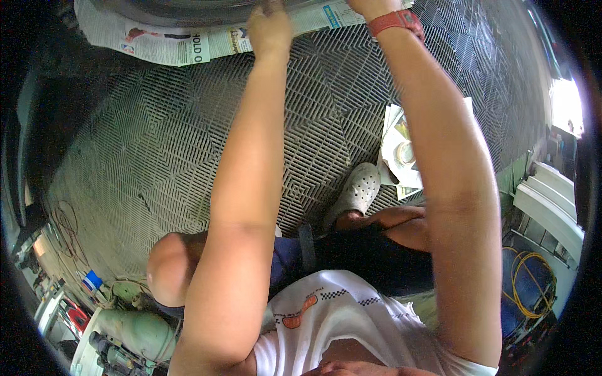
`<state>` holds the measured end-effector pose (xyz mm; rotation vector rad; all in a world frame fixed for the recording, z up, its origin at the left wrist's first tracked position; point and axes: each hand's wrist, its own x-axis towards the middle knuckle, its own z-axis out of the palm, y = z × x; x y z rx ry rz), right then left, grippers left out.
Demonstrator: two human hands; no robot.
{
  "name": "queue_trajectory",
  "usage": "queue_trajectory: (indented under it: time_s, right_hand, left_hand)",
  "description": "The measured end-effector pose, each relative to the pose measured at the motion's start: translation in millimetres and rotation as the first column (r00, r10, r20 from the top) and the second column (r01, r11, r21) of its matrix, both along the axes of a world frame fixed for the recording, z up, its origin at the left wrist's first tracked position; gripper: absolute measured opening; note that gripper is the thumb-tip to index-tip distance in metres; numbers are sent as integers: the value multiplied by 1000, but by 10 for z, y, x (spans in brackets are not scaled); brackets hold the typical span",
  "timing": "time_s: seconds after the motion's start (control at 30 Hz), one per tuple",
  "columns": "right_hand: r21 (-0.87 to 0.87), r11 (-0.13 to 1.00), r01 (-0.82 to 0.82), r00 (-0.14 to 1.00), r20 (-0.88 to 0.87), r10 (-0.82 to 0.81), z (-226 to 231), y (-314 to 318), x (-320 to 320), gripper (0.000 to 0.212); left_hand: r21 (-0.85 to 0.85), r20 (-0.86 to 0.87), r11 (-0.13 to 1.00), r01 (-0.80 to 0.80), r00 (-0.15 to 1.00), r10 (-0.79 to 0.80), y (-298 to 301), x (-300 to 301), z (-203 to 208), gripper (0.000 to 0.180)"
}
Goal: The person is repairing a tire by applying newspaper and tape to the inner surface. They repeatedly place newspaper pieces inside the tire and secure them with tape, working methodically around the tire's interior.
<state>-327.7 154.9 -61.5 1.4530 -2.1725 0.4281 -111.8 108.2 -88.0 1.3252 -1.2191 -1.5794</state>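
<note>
Both my arms reach far forward to the top of the picture. My left hand point(269, 25) rests with fingers bent on a sheet of newspaper point(169, 44) that lies along a dark curved edge point(182, 9) at the top. My right hand point(370, 6) is cut off by the upper edge; only its wrist with a red strap point(396, 22) shows, beside the newspaper's right end point(326, 15). What either hand grips is hidden.
A grey plastic grid floor point(157, 138) lies below. Folded papers with a tape roll point(401, 153) sit right of my white clog point(359, 188). A green gas cylinder point(135, 329) and cables lie lower left; a yellow hose coil point(530, 276) is at right.
</note>
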Motion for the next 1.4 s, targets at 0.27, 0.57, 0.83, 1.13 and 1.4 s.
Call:
queue_trajectory:
  time_s: [0.27, 0.57, 0.83, 1.13, 1.4]
  right_hand:
    - [-290, 661, 692, -205, 799, 565, -394, -222, 1057, 24]
    - [-98, 356, 929, -48, 924, 379, -299, -721, 1816, 26]
    - [214, 497, 841, -443, 801, 404, 73, -595, 1950, 25]
    - [275, 506, 818, -513, 748, 422, 6, -598, 1759, 26]
    - [362, 544, 757, -618, 666, 416, -35, -924, 1787, 28]
  left_hand:
    - [-213, 204, 918, 334, 934, -293, -641, 146, -15, 31]
    - [-162, 961, -202, 966, 201, 192, -1430, -148, 248, 35]
    - [259, 821, -496, 828, 81, 565, -1236, -428, 1053, 45]
    - [401, 762, -471, 786, -1, 647, -1306, -624, 1106, 29]
    - [451, 660, -442, 775, 43, 750, -1385, -698, 1077, 24]
